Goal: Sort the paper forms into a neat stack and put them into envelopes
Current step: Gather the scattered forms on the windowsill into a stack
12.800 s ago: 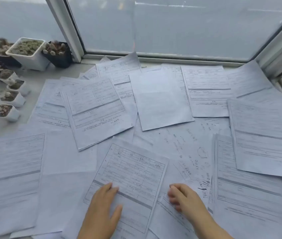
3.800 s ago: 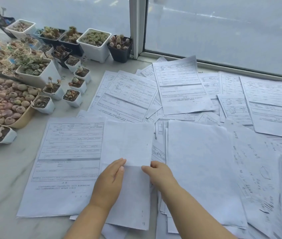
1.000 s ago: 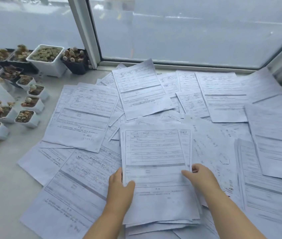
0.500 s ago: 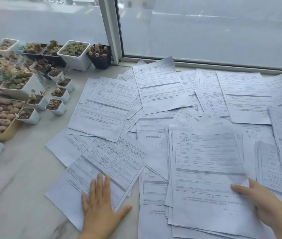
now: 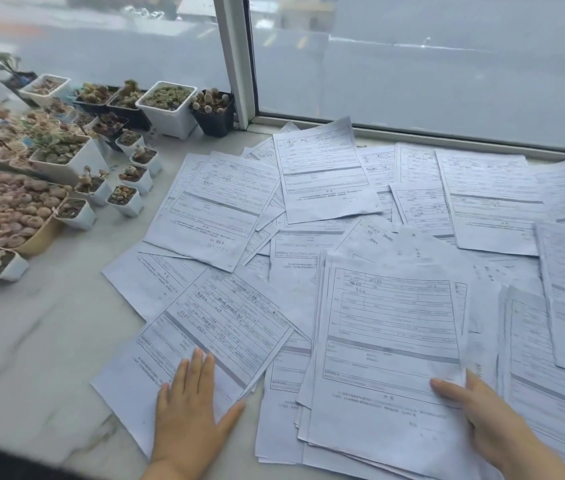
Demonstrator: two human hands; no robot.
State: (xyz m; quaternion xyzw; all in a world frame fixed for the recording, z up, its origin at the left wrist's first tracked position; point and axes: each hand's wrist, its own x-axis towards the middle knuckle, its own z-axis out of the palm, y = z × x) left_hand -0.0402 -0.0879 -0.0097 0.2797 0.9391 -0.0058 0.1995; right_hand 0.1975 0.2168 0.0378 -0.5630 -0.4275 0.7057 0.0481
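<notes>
Since half a second ago the left hand (image 5: 189,414) has kept its place, flat with fingers straight and thumb spread, pressing the tilted form (image 5: 212,327) at the near left; that sheet lies as it did, its lower corner under the palm; the right hand (image 5: 482,424) has slid a little inward along the near right edge of the stack (image 5: 388,344), thumb laid flat on the top sheet, the other fingers reaching past the edge, so whether they curl under it cannot be told; the stack sits at near centre-right, its sheets roughly squared but fanned at the bottom; the view has dropped slightly, showing more of the dark counter edge; loose forms (image 5: 322,171) cover the marble counter (image 5: 32,341) up to the window frame (image 5: 236,60); pots (image 5: 167,107) of succulents crowd the left; the forms carry printed tables and grey bands with some handwriting, all too small and blurred to read.
</notes>
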